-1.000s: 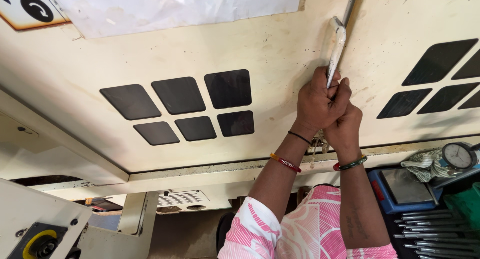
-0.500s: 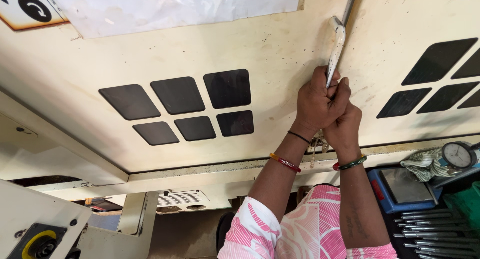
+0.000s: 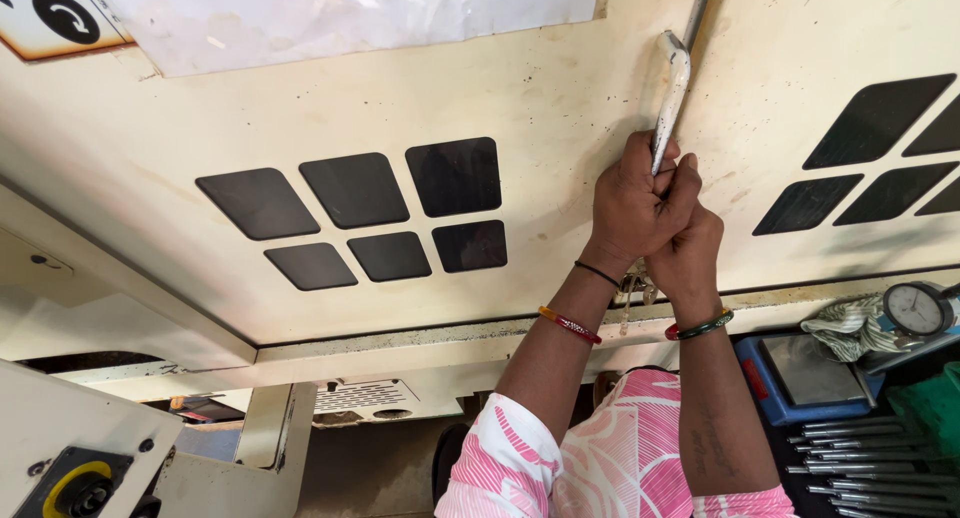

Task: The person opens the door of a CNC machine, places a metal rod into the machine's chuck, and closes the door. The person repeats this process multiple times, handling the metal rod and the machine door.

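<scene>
Both hands clamped on a cream door handle (image 3: 668,98): left hand (image 3: 630,203) curled tight, right hand (image 3: 690,243) wrapped just below. Handle rising above the fingertips, against the cream machine door (image 3: 520,98). Dark square panels (image 3: 370,213) left of the knuckles.

cream machine door (image 3: 560,108) with black diamond-shaped windows (image 3: 360,213); white handle (image 3: 668,88); pink-and-white patterned sleeves (image 3: 620,458); red-and-yellow bangle (image 3: 570,324); green-and-red bangle (image 3: 700,327); blue tray (image 3: 760,378).

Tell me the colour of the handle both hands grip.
Cream-white handle, worn; head view shows it.
</scene>
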